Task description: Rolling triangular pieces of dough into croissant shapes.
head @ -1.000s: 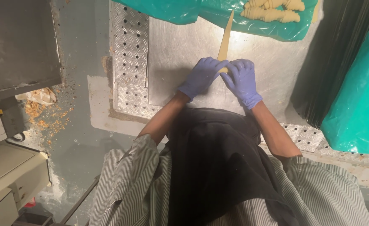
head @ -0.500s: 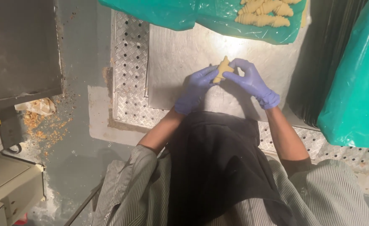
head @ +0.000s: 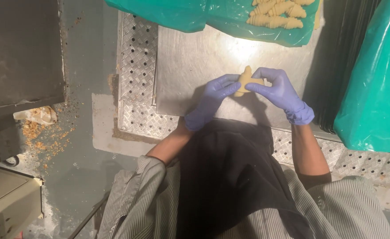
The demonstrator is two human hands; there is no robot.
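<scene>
Your grip is closed on the small pale yellow piece of shaped dough (head: 246,80) from both sides; your left hand in its purple glove (head: 212,101) pinches the dough's left end with the fingertips, and your right hand in its purple glove (head: 280,93) pinches the right end between thumb and forefinger; the dough sits between the two hands, its pointed tip turned to the far side, just above the flat shiny steel sheet of the counter (head: 190,66), though whether it touches the sheet you cannot tell from here; bright light glares off the sheet just beyond the dough; to the left and near side of the sheet lies the perforated, diamond-patterned metal plate (head: 135,57); at the far edge, a green plastic sheet (head: 212,15) covers the counter, and on its right part lies a cluster of pale rolled dough pieces (head: 274,13), well apart from your hands; to the right stands a stack of dark trays (head: 341,57) with another green plastic cover (head: 376,79) beyond it; near you are your dark apron (head: 230,177) and striped sleeves (head: 137,194); on the grey floor (head: 84,155) at the left, crumbs (head: 44,137) are scattered.
</scene>
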